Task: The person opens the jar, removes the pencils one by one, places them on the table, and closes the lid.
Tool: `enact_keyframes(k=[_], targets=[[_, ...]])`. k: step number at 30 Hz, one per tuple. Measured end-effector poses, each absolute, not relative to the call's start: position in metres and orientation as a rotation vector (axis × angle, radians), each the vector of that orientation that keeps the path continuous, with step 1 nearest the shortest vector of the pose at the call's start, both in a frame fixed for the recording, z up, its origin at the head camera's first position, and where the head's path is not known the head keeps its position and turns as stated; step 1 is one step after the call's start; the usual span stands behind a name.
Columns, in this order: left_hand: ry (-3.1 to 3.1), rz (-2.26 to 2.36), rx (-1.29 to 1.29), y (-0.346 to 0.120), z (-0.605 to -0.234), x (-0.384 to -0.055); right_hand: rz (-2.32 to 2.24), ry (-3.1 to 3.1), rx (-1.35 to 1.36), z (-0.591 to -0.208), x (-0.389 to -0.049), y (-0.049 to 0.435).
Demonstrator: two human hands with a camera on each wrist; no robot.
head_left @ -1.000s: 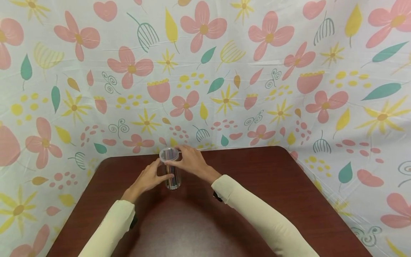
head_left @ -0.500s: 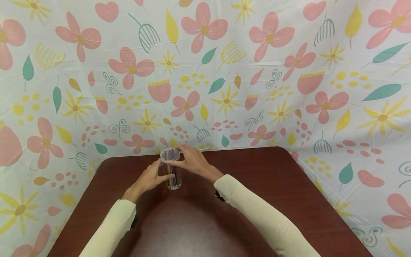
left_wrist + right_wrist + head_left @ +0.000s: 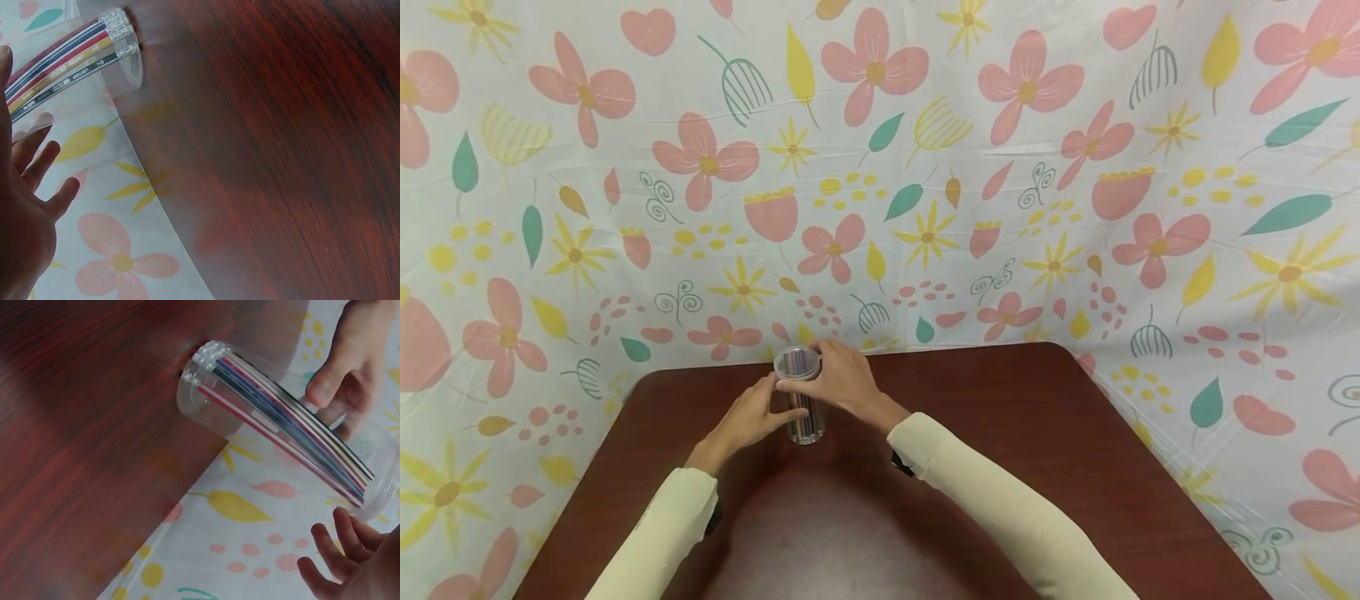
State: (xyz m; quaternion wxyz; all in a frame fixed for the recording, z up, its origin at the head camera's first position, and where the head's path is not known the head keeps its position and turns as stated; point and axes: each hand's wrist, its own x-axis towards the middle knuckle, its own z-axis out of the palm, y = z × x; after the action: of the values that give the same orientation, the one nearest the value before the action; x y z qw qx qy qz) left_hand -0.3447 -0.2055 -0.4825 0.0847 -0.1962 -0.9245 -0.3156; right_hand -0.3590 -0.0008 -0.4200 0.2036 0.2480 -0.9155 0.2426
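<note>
A clear cylindrical jar (image 3: 806, 431) stands upright near the back edge of the table. Inside it, several pencils (image 3: 281, 419) with dark, red, blue and yellow barrels lean together, their white eraser ends at the bottom. My left hand (image 3: 747, 419) grips the jar's body from the left, thumb across the near side. At the top, my right hand (image 3: 847, 381) holds the clear lid (image 3: 797, 361) by its rim, thumb in front and fingers behind. In the right wrist view, other right-hand fingers (image 3: 328, 559) spread beside the jar's top.
The dark reddish-brown table (image 3: 1000, 433) extends to both sides and toward the front. A white cloth (image 3: 880, 167) printed with flowers and leaves hangs right behind the table and along its sides.
My right hand has shifted slightly around the lid, its thumb now further left along the front rim. The left hand and jar have stayed in place.
</note>
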Motion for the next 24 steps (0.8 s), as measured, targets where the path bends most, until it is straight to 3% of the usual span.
enact_keyframes(k=[24], targets=[[-2.774, -0.948, -0.634, -0.205, -0.481, -0.347, 0.863, -2.542, 0.847, -0.425, -0.380, 0.004]])
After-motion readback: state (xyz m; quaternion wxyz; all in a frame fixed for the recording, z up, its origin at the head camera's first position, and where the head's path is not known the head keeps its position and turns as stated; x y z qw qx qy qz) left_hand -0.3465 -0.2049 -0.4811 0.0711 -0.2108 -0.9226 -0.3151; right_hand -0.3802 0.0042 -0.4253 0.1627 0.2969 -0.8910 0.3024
